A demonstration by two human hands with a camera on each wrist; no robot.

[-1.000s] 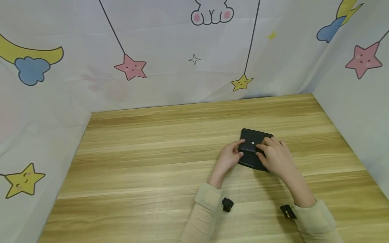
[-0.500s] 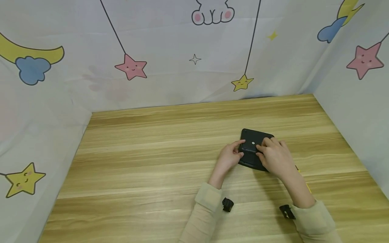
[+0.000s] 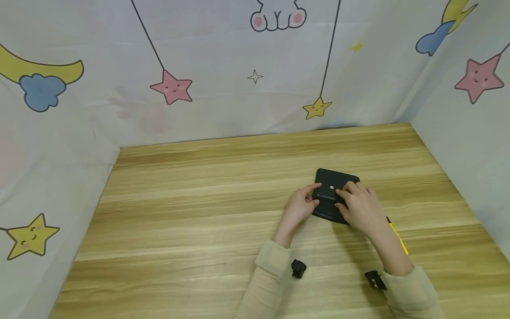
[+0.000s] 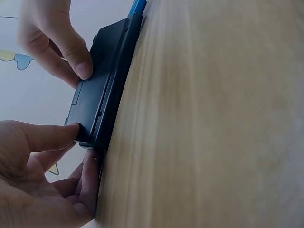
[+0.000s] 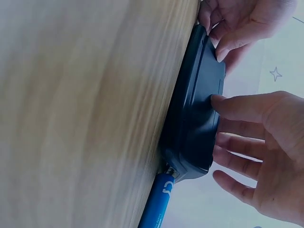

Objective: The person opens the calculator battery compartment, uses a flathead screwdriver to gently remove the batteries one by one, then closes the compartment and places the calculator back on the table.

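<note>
A black calculator (image 3: 330,177) lies back side up on the table, with a small silver dot on its raised part; its front is hidden. My left hand (image 3: 299,206) holds its left edge, thumb on the back and other fingers at the side, as the left wrist view shows. On the back, near the step of the raised part, the thumb and forefinger of my right hand (image 3: 363,208) press; the other fingers spread beyond it in the right wrist view. A blue battery (image 5: 157,202) lies beside the calculator's right end, hidden in the head view.
A thin yellow and black stick-like thing (image 3: 399,239) lies partly hidden behind the right forearm. The wood-grain table (image 3: 191,212) meets white cloth walls (image 3: 223,110) printed with stars, at the back and both sides. A black wrist mount (image 3: 298,269) sits by the left cuff.
The right wrist and forearm have shifted slightly left, so the yellow stick-like thing now shows behind them. Both hands stay at the calculator, which has hardly moved.
</note>
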